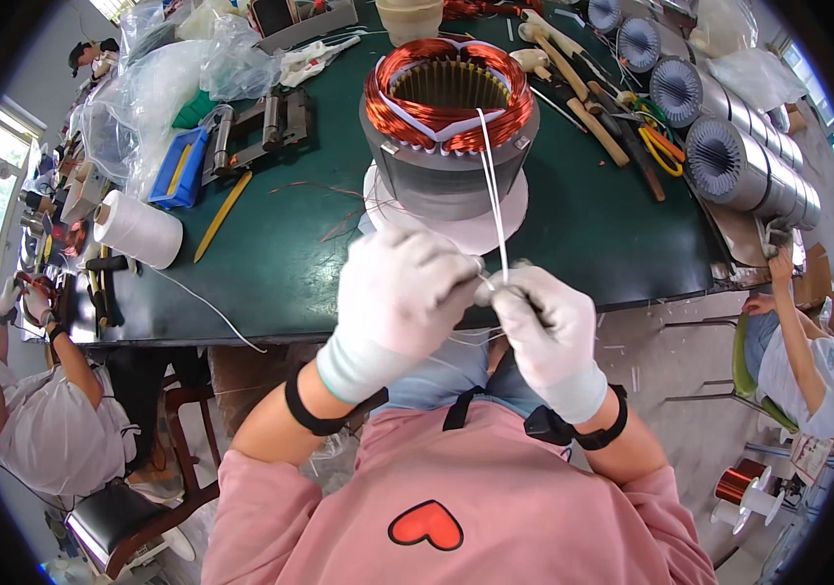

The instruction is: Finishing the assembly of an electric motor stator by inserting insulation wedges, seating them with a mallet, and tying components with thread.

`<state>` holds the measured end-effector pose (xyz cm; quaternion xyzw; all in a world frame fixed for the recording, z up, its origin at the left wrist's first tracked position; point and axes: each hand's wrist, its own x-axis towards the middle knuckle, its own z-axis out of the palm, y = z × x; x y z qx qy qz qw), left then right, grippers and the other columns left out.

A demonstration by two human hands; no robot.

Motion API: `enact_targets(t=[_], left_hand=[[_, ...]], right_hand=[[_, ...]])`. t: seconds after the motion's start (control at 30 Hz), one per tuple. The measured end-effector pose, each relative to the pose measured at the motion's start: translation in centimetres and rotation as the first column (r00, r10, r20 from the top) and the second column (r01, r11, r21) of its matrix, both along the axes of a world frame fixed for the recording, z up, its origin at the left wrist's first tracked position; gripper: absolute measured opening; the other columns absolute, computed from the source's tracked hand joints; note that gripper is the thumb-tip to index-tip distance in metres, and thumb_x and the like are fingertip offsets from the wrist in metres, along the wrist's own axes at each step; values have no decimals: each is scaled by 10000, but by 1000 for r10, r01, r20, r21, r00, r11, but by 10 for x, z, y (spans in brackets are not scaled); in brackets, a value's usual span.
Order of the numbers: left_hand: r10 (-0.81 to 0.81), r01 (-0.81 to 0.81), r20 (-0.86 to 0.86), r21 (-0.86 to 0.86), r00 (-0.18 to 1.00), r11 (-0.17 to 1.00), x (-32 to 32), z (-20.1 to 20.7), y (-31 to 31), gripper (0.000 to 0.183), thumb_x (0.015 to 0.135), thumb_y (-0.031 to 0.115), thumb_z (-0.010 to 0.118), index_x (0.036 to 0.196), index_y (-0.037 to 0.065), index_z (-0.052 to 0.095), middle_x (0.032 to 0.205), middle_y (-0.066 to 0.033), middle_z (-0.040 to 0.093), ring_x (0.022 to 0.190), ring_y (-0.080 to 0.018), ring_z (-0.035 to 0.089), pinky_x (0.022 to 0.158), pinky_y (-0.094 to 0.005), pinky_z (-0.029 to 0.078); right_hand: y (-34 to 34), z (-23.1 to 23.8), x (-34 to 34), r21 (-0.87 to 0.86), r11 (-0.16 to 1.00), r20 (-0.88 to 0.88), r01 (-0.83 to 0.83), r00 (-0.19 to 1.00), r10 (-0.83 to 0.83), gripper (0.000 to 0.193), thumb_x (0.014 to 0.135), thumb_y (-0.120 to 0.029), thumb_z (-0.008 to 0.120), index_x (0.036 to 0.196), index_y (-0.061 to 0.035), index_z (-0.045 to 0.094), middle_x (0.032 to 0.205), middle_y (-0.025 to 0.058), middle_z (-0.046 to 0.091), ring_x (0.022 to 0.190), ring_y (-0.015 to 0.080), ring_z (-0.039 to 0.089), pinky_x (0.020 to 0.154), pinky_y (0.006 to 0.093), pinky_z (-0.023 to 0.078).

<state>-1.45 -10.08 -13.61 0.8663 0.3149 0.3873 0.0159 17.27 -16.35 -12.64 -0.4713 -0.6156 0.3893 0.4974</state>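
A motor stator (451, 175) with copper windings (412, 122) around its top stands upright on a round white pad (383, 200) at the table's far middle. White cord (493, 195) runs from the inner edge of the windings down toward me, doubled and taut. My left hand (402, 292), in a white glove, pinches the cord near its lower end. Close beside it, my right hand (544, 322), gloved too, has its thumb and fingers closed on the same cord. Both hands are in front of the table's near edge, and their fingertips almost meet.
A white thread spool (139, 229), a yellow strip (222, 216) and a blue tray (180, 168) lie left on the green table (280, 244). Mallets (597, 132), yellow-handled scissors (661, 151) and metal stator cores (744, 161) are right. People sit at both sides.
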Motion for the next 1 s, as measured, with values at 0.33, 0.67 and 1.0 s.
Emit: enact_targets(t=[0.33,0.67,1.0], left_hand=[[112,496,592,-751,798,435,3,14,-9,325,679,-65,851,690,53,548,852,-110,710,849,-142,671,756,-277,539],[362,428,694,-689,623,585,-2,53,-27,366,674,-127,775,830,61,502,797,-111,672,696,-124,629,638,-258,518],[17,228,294,-775,956,589,22,6,-8,523,911,-31,505,1432,15,499,958,-93,688,814,-120,653,770,-272,523]], right_hand=[[-5,-4,9,-25,996,27,89,996,-88,95,931,-17,612,893,41,677,730,72,621,646,106,552,638,265,480],[7,-2,19,246,969,378,31,917,-125,149,782,-130,805,807,-21,706,693,98,634,552,223,582,562,303,471],[15,-39,33,-164,619,-955,-768,-33,-294,437,1058,-361,433,869,-51,676,486,-68,257,353,60,171,303,228,147]])
